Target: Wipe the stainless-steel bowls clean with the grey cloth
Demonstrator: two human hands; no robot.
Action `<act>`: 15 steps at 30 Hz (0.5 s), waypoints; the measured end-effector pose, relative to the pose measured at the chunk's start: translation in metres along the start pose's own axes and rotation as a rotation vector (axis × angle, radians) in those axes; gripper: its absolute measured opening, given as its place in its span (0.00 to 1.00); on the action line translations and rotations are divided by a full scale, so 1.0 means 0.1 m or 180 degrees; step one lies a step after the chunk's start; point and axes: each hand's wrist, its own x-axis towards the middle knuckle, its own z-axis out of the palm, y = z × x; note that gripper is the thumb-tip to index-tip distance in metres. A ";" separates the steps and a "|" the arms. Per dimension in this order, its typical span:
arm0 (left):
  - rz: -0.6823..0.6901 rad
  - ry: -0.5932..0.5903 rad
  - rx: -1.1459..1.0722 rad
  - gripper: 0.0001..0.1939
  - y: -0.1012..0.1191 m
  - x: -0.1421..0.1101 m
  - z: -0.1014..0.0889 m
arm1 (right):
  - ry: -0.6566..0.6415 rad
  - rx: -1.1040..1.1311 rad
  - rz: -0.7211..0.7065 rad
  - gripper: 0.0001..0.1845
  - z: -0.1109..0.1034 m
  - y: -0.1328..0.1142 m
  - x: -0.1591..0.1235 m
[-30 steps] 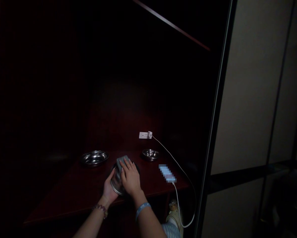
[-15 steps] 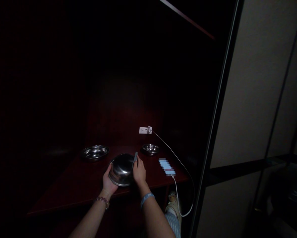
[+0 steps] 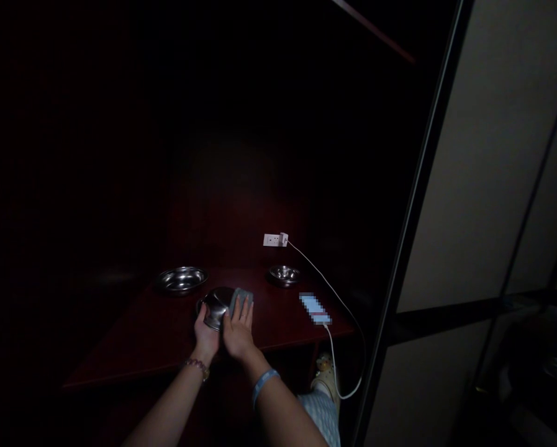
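Observation:
My left hand [image 3: 207, 333] grips a shiny steel bowl [image 3: 215, 315] by its rim, the bowl tilted with its outside turned up towards me. Spread over the bowl's right side, my right hand [image 3: 239, 330] presses a grey sponge [image 3: 242, 298] against the metal; the sponge's lower part is hidden under the fingers. Beyond the left hand lies a wide, shallow steel dish [image 3: 183, 280]. A smaller steel bowl [image 3: 284, 275] stands further back on the right, touched by neither hand.
The dark red desk [image 3: 133, 338] sits inside a dim cabinet. A lit phone [image 3: 314, 308] lies at its right, with a white cable [image 3: 341, 292] running to the wall socket [image 3: 275, 239]. My foot [image 3: 325, 375] is below the front edge, near the hanging cable.
The bowl has tipped and shifted a little left. My right hand has moved left across it, and the sponge now lies flat against its side instead of edge-on. The view has shifted slightly.

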 end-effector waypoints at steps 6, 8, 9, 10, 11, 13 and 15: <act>-0.0325 -0.0273 -0.0102 0.21 -0.01 -0.07 0.02 | 0.0019 -0.0581 -0.1314 0.30 -0.29 -0.19 -0.18; -0.0386 -0.0283 -0.0099 0.20 -0.02 -0.11 0.04 | 0.0008 -0.0630 -0.1394 0.29 -0.42 -0.25 -0.19; -0.0390 -0.0264 -0.0084 0.20 -0.02 -0.13 0.06 | 0.0010 -0.0631 -0.1391 0.29 -0.48 -0.27 -0.19; -0.0390 -0.0249 -0.0064 0.19 -0.02 -0.15 0.07 | 0.0010 -0.0627 -0.1384 0.28 -0.53 -0.29 -0.19; -0.0390 -0.0240 -0.0045 0.19 -0.02 -0.17 0.09 | 0.0016 -0.0618 -0.1373 0.28 -0.57 -0.31 -0.18; -0.0407 -0.0245 -0.0017 0.18 -0.01 -0.20 0.11 | 0.0036 -0.0593 -0.1355 0.28 -0.63 -0.33 -0.15; -0.0472 -0.0294 0.0025 0.18 0.00 -0.23 0.12 | 0.0100 -0.0557 -0.1318 0.27 -0.67 -0.35 -0.12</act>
